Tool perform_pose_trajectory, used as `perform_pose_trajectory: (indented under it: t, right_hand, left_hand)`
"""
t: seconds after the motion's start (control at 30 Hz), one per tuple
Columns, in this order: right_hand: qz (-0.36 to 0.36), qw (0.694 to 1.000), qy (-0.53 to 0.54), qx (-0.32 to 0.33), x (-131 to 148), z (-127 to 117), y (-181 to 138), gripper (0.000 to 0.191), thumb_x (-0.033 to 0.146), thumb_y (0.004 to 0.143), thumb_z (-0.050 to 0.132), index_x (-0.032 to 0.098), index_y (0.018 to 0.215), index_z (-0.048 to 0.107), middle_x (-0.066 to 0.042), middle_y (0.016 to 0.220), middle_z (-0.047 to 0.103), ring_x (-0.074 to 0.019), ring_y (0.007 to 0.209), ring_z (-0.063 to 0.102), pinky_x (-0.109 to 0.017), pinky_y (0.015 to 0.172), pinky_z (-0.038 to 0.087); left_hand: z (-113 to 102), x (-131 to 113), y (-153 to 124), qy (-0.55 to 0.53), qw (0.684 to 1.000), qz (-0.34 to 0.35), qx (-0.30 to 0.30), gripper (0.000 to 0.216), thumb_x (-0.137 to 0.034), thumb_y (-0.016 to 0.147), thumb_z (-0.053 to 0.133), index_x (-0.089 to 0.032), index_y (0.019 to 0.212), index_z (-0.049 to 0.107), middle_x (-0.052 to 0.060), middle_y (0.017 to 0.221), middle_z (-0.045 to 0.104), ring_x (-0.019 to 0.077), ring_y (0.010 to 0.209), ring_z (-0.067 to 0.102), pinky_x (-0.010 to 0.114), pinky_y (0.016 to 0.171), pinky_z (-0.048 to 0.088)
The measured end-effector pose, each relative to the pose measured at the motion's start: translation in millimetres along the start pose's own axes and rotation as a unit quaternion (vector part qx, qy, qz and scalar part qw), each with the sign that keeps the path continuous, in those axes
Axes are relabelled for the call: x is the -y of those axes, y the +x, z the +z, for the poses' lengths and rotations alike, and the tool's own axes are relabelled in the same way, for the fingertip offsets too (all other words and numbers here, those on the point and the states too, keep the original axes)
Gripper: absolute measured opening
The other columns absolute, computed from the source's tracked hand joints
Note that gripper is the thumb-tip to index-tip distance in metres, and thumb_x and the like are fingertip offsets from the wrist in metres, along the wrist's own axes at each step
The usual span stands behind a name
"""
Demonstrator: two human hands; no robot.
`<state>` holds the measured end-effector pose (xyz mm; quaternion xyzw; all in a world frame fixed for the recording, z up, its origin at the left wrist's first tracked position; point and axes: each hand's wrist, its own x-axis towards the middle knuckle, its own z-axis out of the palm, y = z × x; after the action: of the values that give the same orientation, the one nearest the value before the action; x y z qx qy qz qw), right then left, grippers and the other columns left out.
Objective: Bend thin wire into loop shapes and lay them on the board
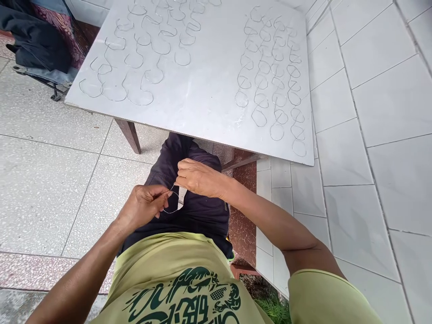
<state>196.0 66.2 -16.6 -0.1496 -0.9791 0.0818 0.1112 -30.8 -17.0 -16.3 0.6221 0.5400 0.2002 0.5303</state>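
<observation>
My left hand [146, 206] is closed in a pinch on a thin wire [171, 208] that curves into a loop over my lap. My right hand [197, 177] is closed too, gripping a small pale flat tool [182, 196] against the same wire. Both hands meet just above my dark trousers [199, 211], below the near edge of a grey board [209, 85]. On the board lie several bent wire hooks in a left group [135, 58] and a right group [270, 76].
The board rests on a wooden frame with a leg [130, 135] at the left. A white tiled wall [371, 112] runs along the right. Dark clothing [33, 40] lies on a seat at the far left. Speckled floor tiles [50, 171] spread to the left.
</observation>
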Motion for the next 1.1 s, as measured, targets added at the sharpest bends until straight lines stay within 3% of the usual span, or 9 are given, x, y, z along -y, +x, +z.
perform_pose_trajectory:
  t: [0.13, 0.27, 0.37, 0.5, 0.73, 0.97, 1.1]
  right_hand:
    - [0.021, 1.000, 0.014, 0.007, 0.5, 10.1, 2.2, 0.036, 0.021, 0.109, 0.048, 0.016, 0.078, 0.064, -0.006, 0.075, 0.059, -0.0217, 0.086, 0.047, -0.037, 0.083, 0.037]
    - [0.048, 0.998, 0.002, 0.026, -2.9, 4.0, -0.9, 0.036, 0.022, 0.109, 0.047, 0.016, 0.080, 0.067, -0.008, 0.079, 0.062, -0.0234, 0.087, 0.051, -0.038, 0.084, 0.040]
    - [0.097, 0.995, 0.021, -0.001, -5.9, -9.0, -8.7, 0.026, 0.031, 0.107, 0.054, 0.015, 0.096, 0.071, -0.012, 0.093, 0.067, -0.0271, 0.100, 0.056, -0.043, 0.091, 0.043]
    - [0.124, 0.988, 0.077, -0.047, -3.0, -19.3, -12.9, 0.027, 0.036, 0.105, 0.058, 0.013, 0.113, 0.070, -0.015, 0.115, 0.069, -0.0283, 0.114, 0.057, -0.045, 0.100, 0.044]
    - [0.131, 0.974, 0.182, 0.035, -6.5, -7.2, -4.4, 0.035, 0.033, 0.108, 0.051, 0.016, 0.082, 0.067, -0.004, 0.079, 0.063, -0.0185, 0.080, 0.055, -0.032, 0.080, 0.043]
    - [0.107, 0.988, 0.111, -0.024, -9.7, 8.2, -0.2, 0.047, 0.039, 0.111, 0.042, 0.017, 0.077, 0.064, -0.006, 0.077, 0.061, -0.0199, 0.080, 0.052, -0.033, 0.078, 0.041]
    - [0.195, 0.970, 0.120, -0.080, -5.7, 15.9, -0.8, 0.035, 0.042, 0.109, 0.049, 0.016, 0.099, 0.069, -0.009, 0.093, 0.071, -0.0220, 0.094, 0.061, -0.035, 0.085, 0.046]
  left_hand:
    - [12.2, 4.4, -7.6, 0.006, 0.999, -0.004, -0.051, 0.035, -0.042, 0.098, 0.060, -0.020, 0.073, 0.069, -0.003, 0.060, 0.066, 0.0103, 0.043, 0.060, 0.020, 0.044, 0.045]
    - [14.6, 8.4, -8.1, -0.041, 0.996, -0.017, -0.080, 0.034, -0.044, 0.097, 0.061, -0.021, 0.075, 0.071, -0.002, 0.061, 0.067, 0.0120, 0.044, 0.060, 0.021, 0.043, 0.046]
    - [11.0, 8.5, -7.5, -0.076, 0.993, -0.025, -0.081, 0.034, -0.045, 0.096, 0.064, -0.020, 0.074, 0.072, -0.001, 0.062, 0.068, 0.0123, 0.045, 0.060, 0.021, 0.043, 0.048]
    - [5.7, 7.7, -6.5, -0.092, 0.993, -0.030, -0.060, 0.032, -0.046, 0.095, 0.066, -0.019, 0.078, 0.073, 0.000, 0.066, 0.069, 0.0111, 0.047, 0.060, 0.021, 0.046, 0.050]
    - [0.3, 11.4, -4.8, -0.036, 0.998, 0.012, -0.055, 0.033, -0.045, 0.096, 0.064, -0.020, 0.078, 0.073, -0.001, 0.066, 0.069, 0.0107, 0.048, 0.060, 0.020, 0.047, 0.050]
    - [12.1, 9.4, -5.2, -0.076, 0.993, -0.027, -0.088, 0.032, -0.041, 0.095, 0.066, -0.020, 0.073, 0.072, -0.001, 0.063, 0.069, 0.0109, 0.046, 0.059, 0.020, 0.045, 0.048]
    - [13.2, 3.6, -0.3, -0.142, 0.979, -0.055, -0.138, 0.025, -0.039, 0.090, 0.070, -0.018, 0.076, 0.074, 0.001, 0.066, 0.071, 0.0121, 0.050, 0.061, 0.022, 0.047, 0.052]
